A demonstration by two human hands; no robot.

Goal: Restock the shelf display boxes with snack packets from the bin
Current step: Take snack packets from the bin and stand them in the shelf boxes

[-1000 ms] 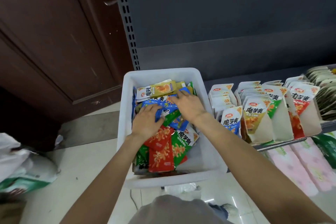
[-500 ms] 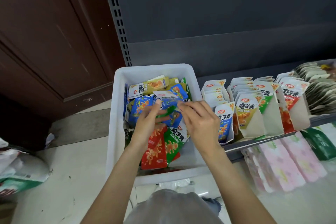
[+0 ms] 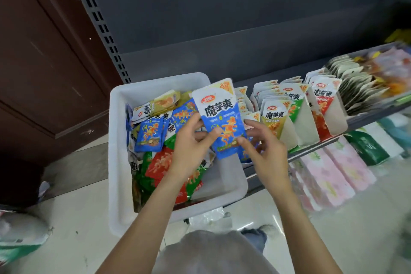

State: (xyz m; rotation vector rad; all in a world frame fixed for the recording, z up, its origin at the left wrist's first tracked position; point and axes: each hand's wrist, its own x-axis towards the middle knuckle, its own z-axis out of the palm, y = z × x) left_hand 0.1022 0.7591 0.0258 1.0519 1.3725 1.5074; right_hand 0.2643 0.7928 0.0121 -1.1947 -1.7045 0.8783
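You are mid-restock: your left hand (image 3: pixel 189 144) and right hand (image 3: pixel 264 151) both pinch the lower edge of a blue snack packet (image 3: pixel 222 118), lifted upright above the white bin (image 3: pixel 120 162). The display boxes (image 3: pixel 295 118) on the shelf (image 3: pixel 378 115) at 3 o'clock already look well filled, yet many packets (image 3: pixel 155 131) remain in the bin, so plenty is left.

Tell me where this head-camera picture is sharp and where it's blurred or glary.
Head view: the blue packet pinched by the left hand and right hand reads crisply; the display boxes at far right smear with blur; the floor tile shows glare; the shelf upright bows from wide-angle distortion.
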